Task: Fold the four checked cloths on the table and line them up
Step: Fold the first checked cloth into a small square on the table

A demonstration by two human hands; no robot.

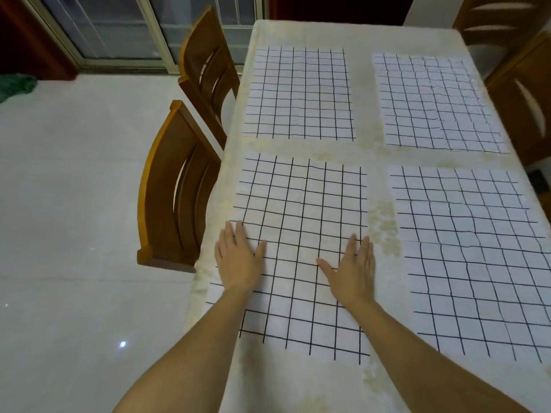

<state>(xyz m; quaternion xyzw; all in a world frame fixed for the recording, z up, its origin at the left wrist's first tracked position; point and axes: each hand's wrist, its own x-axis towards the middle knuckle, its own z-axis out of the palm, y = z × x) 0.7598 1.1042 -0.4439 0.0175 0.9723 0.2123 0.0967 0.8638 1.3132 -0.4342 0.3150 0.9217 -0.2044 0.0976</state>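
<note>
- Your left grip (238, 257) is open: fingers straight and close together, thumb spread inward. It lies palm down on the left edge of the near-left cloth (301, 216).
- Your right grip (353, 269) is open in the same way, palm down, thumb pointing inward. It rests on the same cloth, with its fingertips close to the cloth's right edge.
- Neither grip holds or pinches anything, and both forearms reach in from the near side over that cloth.
- The near-left cloth lies flat and unfolded on the bench (369, 150), white with a black grid. Its left edge runs along the bench's left side.
- The near-right cloth (471, 257) lies unfolded just beside it, with a strip of bare bench between them. It is slightly wrinkled.
- The far-left cloth (298, 93) lies flat beyond the near-left one, apart from it.
- The far-right cloth (435, 102) lies beyond the near-right one, also wrinkled, so the four cloths form two rows of two and none touch.
- The bench carries a pale, yellow-patterned cover.
- Two wooden chairs stand pushed in at its left side, the near chair (176, 198) and the far chair (205, 70).
- More wooden chairs (521, 93) stand at the right.
- The floor (74, 204) is pale and glossy, and a green bundle (15, 84) lies at its far left.
</note>
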